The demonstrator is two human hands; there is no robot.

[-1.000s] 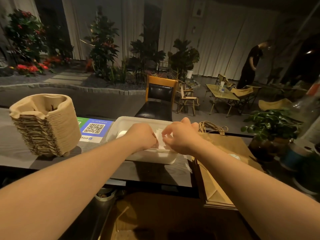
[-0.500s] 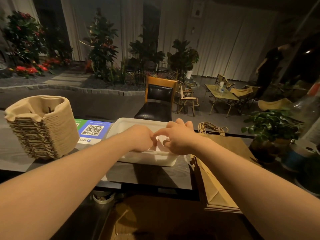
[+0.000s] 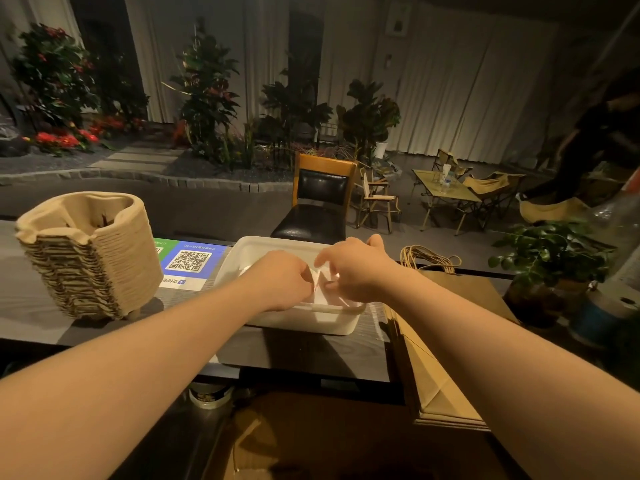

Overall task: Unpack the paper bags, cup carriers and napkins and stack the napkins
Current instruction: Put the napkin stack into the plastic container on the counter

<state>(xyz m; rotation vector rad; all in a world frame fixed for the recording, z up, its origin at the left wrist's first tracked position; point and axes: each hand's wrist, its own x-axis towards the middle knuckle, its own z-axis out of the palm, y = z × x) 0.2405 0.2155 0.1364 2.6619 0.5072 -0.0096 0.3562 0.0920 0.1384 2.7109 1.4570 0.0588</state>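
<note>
Both hands are seen over the white rectangular plastic tub (image 3: 332, 322) at the counter's centre. White paper napkins (image 3: 323, 289) inside the tub are pinched by the left hand (image 3: 282, 280) w/ curled fingers, & gripped by the right hand (image 3: 353, 268) from the other side. The tall stack of brown moulded-pulp cup carriers (image 3: 86, 254) is set well to the left on the dark grey wood-grain counter (image 3: 304, 351). Flat brown paper bags (image 3: 446, 344) w/ twine handles are laid just right of the tub.
</note>
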